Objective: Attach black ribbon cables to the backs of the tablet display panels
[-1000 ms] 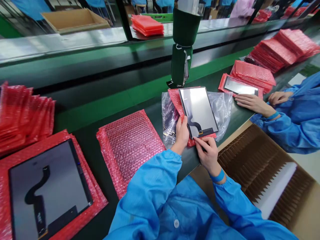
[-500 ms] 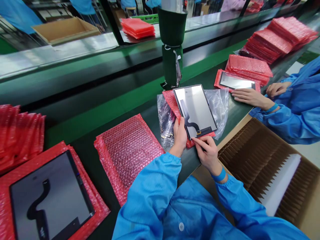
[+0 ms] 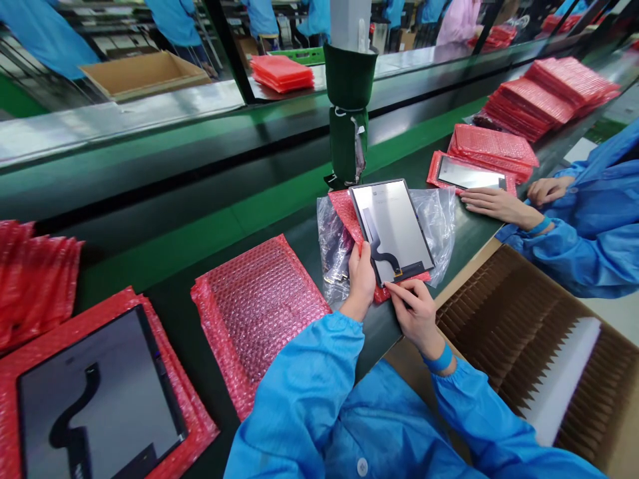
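Note:
A grey display panel [image 3: 394, 223] with a black flex cable lies face down on a red bubble-wrap bag [image 3: 349, 206] and a clear plastic bag [image 3: 439, 206]. My left hand [image 3: 360, 276] grips the panel's near left edge, fingers curled round it. My right hand [image 3: 417, 313] is closed, its fingertips pinching at the panel's near bottom edge by the cable end. What the right fingertips hold is too small to make out.
Red bubble-wrap bags [image 3: 259, 299] lie left of my hands. Another panel [image 3: 100, 406] rests on red bags at the near left. A green-wrapped post [image 3: 349, 100] stands behind. A co-worker's hands [image 3: 494, 199] rest by a panel [image 3: 469, 176]. A slotted cardboard box [image 3: 524, 332] sits at the right.
The panel and both hands stay in the same grip. Only the camera view has shifted slightly.

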Available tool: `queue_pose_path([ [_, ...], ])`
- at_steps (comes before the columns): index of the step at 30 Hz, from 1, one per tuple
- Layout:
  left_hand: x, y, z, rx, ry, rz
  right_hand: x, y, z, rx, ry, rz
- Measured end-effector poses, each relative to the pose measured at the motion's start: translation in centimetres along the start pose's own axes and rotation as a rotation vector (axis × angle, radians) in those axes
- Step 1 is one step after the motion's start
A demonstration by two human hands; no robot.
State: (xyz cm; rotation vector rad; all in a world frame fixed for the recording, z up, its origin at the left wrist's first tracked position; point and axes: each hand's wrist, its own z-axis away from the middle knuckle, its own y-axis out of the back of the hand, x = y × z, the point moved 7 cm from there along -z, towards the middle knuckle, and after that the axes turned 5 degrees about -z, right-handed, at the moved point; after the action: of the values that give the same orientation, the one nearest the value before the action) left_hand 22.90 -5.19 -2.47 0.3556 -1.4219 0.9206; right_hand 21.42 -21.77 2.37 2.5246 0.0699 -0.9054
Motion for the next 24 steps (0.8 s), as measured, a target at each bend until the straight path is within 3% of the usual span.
queue_pose_path([
  [12,0.68,-0.29,0.34,-0.003,-0.019,0.019,-0.21,0.22,-0.16,0.003,0.017,0.006],
  [24,-0.03,-0.51,0.06,-0.007,-0.029,0.028,0.64,0.2,0.41,-0.019,0.001,0.002],
])
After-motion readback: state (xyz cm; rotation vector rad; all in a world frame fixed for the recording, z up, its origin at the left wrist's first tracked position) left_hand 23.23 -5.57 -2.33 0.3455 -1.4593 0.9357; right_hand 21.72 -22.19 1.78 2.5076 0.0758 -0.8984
